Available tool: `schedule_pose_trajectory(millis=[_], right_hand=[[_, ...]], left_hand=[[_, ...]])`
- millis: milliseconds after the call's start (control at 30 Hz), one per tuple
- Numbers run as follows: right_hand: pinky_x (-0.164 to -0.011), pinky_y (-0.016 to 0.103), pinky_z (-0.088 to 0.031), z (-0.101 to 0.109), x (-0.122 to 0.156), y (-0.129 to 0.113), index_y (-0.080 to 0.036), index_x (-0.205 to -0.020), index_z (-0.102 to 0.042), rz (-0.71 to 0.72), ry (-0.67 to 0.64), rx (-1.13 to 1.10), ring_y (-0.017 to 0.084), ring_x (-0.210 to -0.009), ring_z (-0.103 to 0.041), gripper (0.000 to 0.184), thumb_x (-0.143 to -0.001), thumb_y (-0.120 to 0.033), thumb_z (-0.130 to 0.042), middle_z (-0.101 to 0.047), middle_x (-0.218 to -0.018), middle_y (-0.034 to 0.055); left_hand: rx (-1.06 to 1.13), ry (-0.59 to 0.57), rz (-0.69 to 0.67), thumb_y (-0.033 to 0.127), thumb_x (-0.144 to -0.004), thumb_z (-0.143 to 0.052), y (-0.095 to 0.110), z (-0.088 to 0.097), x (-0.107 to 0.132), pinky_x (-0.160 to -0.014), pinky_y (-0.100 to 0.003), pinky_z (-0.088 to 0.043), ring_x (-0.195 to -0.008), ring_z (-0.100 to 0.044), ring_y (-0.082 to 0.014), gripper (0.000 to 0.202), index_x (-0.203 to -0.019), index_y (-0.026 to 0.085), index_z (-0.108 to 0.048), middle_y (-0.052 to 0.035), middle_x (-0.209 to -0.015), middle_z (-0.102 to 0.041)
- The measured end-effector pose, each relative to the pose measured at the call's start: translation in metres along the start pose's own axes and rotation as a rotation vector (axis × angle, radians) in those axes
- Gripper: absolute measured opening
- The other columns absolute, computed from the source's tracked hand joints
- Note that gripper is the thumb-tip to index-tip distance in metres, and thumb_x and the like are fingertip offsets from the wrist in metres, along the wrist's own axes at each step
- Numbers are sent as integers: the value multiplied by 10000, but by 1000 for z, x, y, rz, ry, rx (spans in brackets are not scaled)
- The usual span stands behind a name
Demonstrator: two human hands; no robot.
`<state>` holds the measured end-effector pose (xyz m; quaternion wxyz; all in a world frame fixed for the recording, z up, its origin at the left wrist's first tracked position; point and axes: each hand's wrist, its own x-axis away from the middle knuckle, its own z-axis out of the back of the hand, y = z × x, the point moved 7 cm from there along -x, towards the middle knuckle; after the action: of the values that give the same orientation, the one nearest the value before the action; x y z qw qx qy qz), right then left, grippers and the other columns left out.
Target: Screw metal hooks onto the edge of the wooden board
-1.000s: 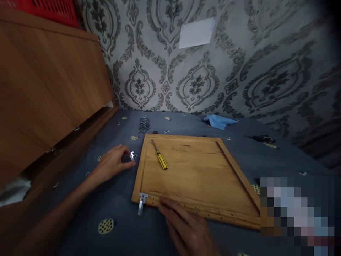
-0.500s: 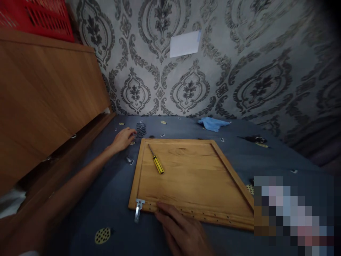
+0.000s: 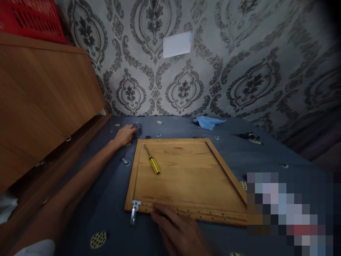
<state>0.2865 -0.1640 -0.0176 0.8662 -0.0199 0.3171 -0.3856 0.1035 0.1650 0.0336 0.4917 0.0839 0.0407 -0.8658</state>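
Observation:
My left hand (image 3: 125, 135) reaches to the far left, its fingers bent down at a small cluster of dark, shiny pieces (image 3: 137, 130) on the cloth. Whatever its fingertips hold is hidden. Low in the view, my right hand (image 3: 178, 229) rests at the near rail of a framed wooden panel (image 3: 181, 170), fingertips close together; what lies between them is unclear. A row of small dark holes runs along that rail. At its left end a metal hinge (image 3: 134, 209) overhangs the edge. On the panel lies a yellow-and-black screwdriver (image 3: 153, 163).
A small metal piece (image 3: 125, 161) lies left of the panel on the dark patterned cloth (image 3: 103, 199). Behind are a blue cloth (image 3: 209, 122) and a black tool (image 3: 247, 136). A wooden cabinet (image 3: 45, 92) carrying a red basket (image 3: 34, 17) borders the left. Pixelation covers the lower right.
My left hand has come closer to the cluster of pieces, its fingers more bent over it. The whole view has shifted slightly; my right hand stays at the panel's rail.

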Motion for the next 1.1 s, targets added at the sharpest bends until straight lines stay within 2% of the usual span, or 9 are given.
schedule_pose_trajectory(millis=[200,367,433,533,600,700,867,967,1100], right_hand=[[-780,311,-678,5,-4,-2,-172,-1311,-686,3,-15,-27,224,-995,-804,494,-893,-8,-479,-759,-1300,136],[-743,320,-679,8,-6,-5,-178,-1270,-701,3,34,-6,230,-984,-805,475,-897,-5,-463,-771,-1270,130],[-763,312,-677,12,-7,-6,-173,-1260,-704,-7,48,-14,223,-1005,-801,467,-899,-5,-460,-775,-1260,131],[-795,315,-678,19,-11,-9,-167,-1255,-712,-19,58,-40,219,-1040,-793,432,-929,-33,-461,-785,-1229,134],[-811,324,-683,22,-13,-10,-173,-1245,-722,-51,43,-53,215,-1040,-793,402,-955,-41,-476,-787,-1224,129],[-885,348,-677,23,-17,-10,-176,-1281,-707,-59,12,-125,217,-1076,-782,364,-995,-78,-505,-769,-1260,130],[-848,332,-670,32,-21,-7,-208,-1427,-574,-101,114,-226,203,-1007,-780,395,-1044,-135,-511,-783,-1150,99],[-805,302,-656,35,-24,-11,-225,-1503,-489,-90,141,-260,188,-965,-770,453,-1056,-159,-523,-769,-1153,96],[-808,298,-643,35,-26,-16,-240,-1506,-476,-79,150,-289,177,-900,-760,453,-1061,-175,-526,-763,-1101,77]], left_hand=[[65,45,20,368,-1015,-665,-9,-3,4,-980,-486,-599,-1155,-674,-261,346,-1300,173,-642,-116,-1331,-657],[213,169,42,373,-1012,-668,-21,18,20,-965,-479,-602,-1131,-681,-256,338,-1276,163,-649,-111,-1296,-669],[310,206,48,377,-1010,-670,-23,30,31,-913,-445,-613,-1050,-696,-232,306,-1213,148,-664,-94,-1202,-694],[501,202,40,360,-971,-691,-16,45,54,-798,-341,-599,-876,-696,-186,230,-1005,133,-683,-43,-932,-703],[630,178,39,357,-889,-745,-5,51,74,-774,-286,-572,-833,-686,-166,232,-951,142,-685,-25,-873,-696],[786,109,51,390,-828,-788,22,57,106,-747,-264,-550,-812,-686,-159,326,-1046,157,-724,-29,-898,-718],[1075,-179,-86,348,-875,-780,94,60,151,-811,-273,-557,-868,-714,-171,233,-1027,171,-780,-46,-948,-782],[1082,-319,-187,321,-921,-740,127,57,166,-849,-286,-563,-930,-731,-196,208,-1051,164,-779,-67,-997,-798],[1091,-419,-232,254,-921,-716,146,53,171,-788,-246,-557,-896,-707,-172,180,-1067,152,-744,-69,-1008,-775]])
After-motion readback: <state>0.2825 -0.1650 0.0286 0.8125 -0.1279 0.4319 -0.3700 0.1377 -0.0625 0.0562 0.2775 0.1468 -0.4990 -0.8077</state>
